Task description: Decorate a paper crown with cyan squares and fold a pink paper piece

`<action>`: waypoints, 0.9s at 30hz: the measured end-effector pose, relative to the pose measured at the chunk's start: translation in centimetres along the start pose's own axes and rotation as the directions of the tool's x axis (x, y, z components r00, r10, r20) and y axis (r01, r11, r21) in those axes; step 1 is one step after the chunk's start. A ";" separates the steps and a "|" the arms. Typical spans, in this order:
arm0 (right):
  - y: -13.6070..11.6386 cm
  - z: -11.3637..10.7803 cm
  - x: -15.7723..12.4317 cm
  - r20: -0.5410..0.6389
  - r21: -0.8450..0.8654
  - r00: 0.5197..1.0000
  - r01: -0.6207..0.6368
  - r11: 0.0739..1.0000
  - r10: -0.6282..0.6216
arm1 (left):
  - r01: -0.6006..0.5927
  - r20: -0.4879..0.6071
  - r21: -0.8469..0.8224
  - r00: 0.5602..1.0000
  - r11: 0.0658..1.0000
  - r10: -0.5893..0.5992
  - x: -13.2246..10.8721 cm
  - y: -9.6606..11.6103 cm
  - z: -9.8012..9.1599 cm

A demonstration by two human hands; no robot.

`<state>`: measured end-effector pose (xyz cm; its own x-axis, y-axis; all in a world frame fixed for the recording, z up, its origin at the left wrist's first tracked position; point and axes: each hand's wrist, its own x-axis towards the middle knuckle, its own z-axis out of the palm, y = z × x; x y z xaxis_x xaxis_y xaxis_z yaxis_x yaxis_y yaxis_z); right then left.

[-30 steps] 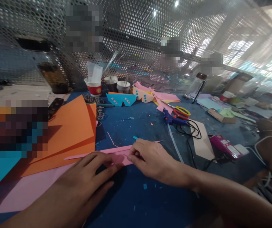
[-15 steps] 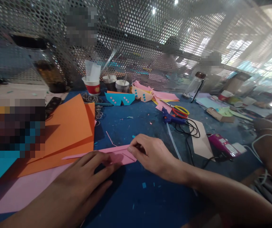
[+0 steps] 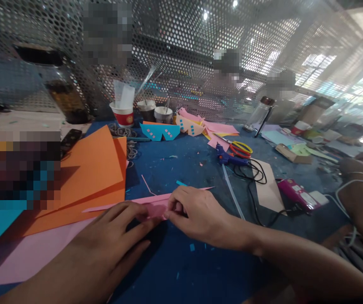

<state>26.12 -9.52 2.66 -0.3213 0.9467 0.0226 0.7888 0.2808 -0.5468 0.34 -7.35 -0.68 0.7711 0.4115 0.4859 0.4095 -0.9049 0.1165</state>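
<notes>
A folded piece of pink paper [image 3: 156,209] lies on the blue tabletop, its long thin edge slanting off to the left. My left hand [image 3: 123,236] rests over its near side, thumb and fingers gripping the paper against the table. At the right part of the paper, my right hand [image 3: 197,213] has its thumb and bent fingers pinched together on it, hiding that end. A narrow pink point sticks out beyond the right knuckles. Just behind that hand is a small blue paper strip [image 3: 181,183]. A thin pink sliver [image 3: 148,185] lies behind the folded paper.
Orange sheets [image 3: 86,177] lie left. Decorated blue paper [image 3: 160,131], paper cups [image 3: 123,114] and a perforated screen [image 3: 175,55] stand behind. Scissors [image 3: 241,147], a glue gun [image 3: 230,157] with cord and a magenta device [image 3: 299,195] lie right. Another person's arm [image 3: 361,190] is far right.
My right hand has slid slightly left and down along the pink paper, covering its right end. A pink point now shows behind the hand. My left hand has barely moved.
</notes>
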 end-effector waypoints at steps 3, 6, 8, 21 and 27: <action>0.0 0.1 0.0 -0.002 -0.026 1.000 0.010 1.000 -0.010 | 0.006 0.014 -0.003 1.000 1.000 -0.006 0.0 0.0 0.1; 0.1 0.2 0.0 -0.002 -0.035 1.000 0.011 0.999 -0.011 | 0.005 0.005 -0.010 1.000 1.000 -0.005 0.0 0.0 0.1; 0.2 0.3 0.0 -0.004 -0.034 1.000 0.012 0.999 -0.012 | 0.003 0.006 -0.006 1.000 1.000 -0.003 0.1 0.0 0.0; 0.2 0.5 -0.1 0.001 -0.041 1.000 0.005 0.999 -0.005 | -0.016 0.026 0.022 1.000 1.000 0.016 0.0 0.0 0.0; 0.2 0.2 -0.2 -0.006 -0.039 1.000 0.001 0.999 -0.002 | -0.022 -0.018 0.003 1.000 1.000 0.022 0.5 0.2 -0.2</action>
<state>26.22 -9.69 2.37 -0.3192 0.9472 0.0287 0.8082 0.2879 -0.5137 0.69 -7.37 -0.30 0.7708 0.3896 0.5041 0.3939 -0.9133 0.1035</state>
